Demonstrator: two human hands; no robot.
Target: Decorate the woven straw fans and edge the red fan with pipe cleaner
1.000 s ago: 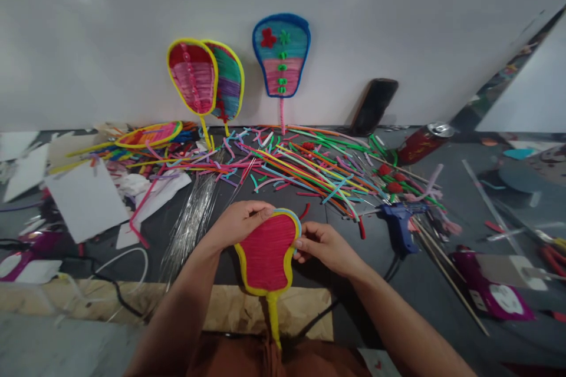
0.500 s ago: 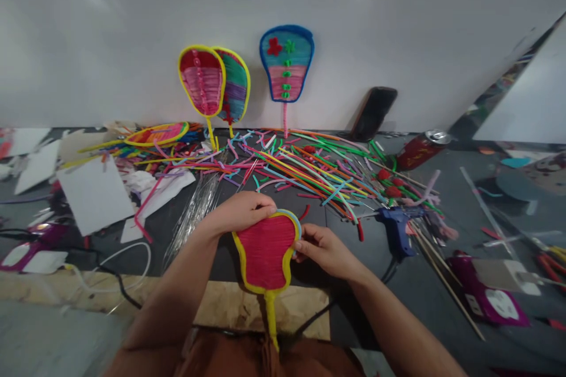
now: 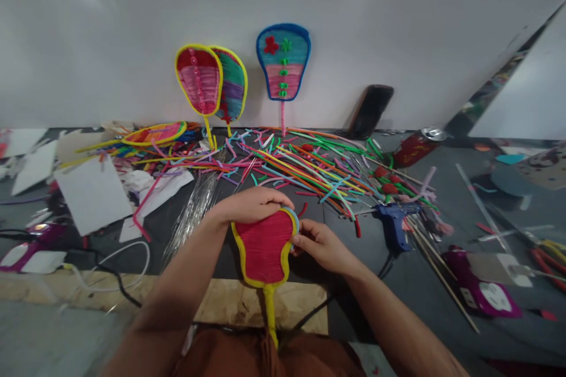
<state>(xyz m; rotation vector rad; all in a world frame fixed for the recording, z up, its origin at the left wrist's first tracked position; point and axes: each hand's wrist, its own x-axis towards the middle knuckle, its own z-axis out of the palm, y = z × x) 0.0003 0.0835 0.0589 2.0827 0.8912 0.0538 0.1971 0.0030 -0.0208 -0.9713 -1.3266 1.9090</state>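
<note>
A fan (image 3: 264, 250) of red pipe cleaners with a yellow rim and yellow handle is held upright near my body. My left hand (image 3: 259, 205) wraps over its top edge, fingers bent onto the rim. At the upper right of the rim lies a light blue pipe cleaner (image 3: 296, 222). My right hand (image 3: 316, 242) pinches the right edge with thumb and fingers where the blue strip runs. The strip's lower end is hidden by my fingers. The handle's lower end touches my brown clothing.
Behind lie many coloured pipe cleaners (image 3: 305, 171). Finished fans (image 3: 283, 65) lean on the white wall, as does a phone (image 3: 371, 111). To the right are a red can (image 3: 418, 148), a blue glue gun (image 3: 395, 227) and wooden sticks (image 3: 442, 280). White paper (image 3: 94, 194) lies left.
My left hand has slid right along the top of the fan toward the blue strip. My right hand stays at the right edge. The view has shifted slightly.
</note>
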